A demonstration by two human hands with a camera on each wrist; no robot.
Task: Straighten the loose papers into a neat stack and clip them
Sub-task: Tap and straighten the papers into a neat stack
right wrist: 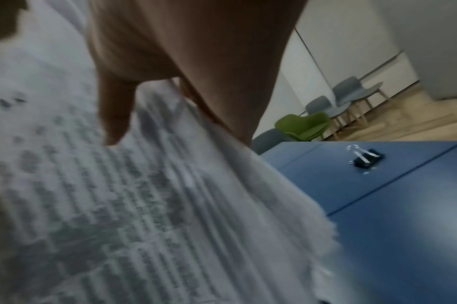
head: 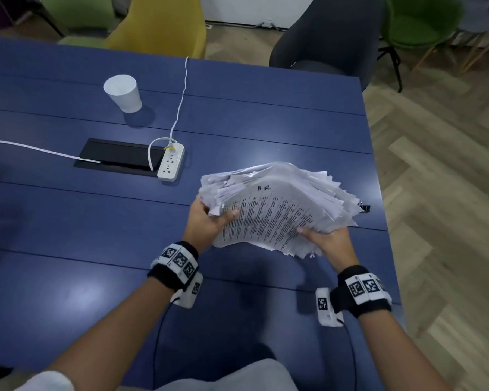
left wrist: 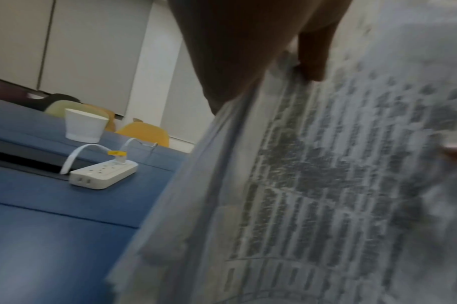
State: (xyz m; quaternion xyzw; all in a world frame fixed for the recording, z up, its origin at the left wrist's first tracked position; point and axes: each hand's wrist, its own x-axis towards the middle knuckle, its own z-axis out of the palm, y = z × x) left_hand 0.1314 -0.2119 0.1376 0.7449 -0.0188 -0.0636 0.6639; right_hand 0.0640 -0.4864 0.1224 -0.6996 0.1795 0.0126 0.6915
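Note:
A thick, ragged pile of printed papers [head: 277,210] is held above the blue table [head: 237,114], its edges fanned out unevenly. My left hand [head: 209,221] grips the pile's left side, thumb on the top sheet and the other fingers hidden beneath. My right hand [head: 322,238] grips the near right side the same way. In the left wrist view the thumb [left wrist: 313,57] presses on the printed sheet [left wrist: 326,185]. The right wrist view shows my thumb [right wrist: 115,115] on the papers [right wrist: 118,205]. A black binder clip [head: 364,206] [right wrist: 365,158] lies on the table just right of the pile.
A white paper cup [head: 123,93] stands at the back left. A white power strip [head: 170,162] with its cable lies beside a black cable hatch [head: 116,156]. The table's right edge [head: 378,193] is close to the pile. Chairs stand beyond the far edge.

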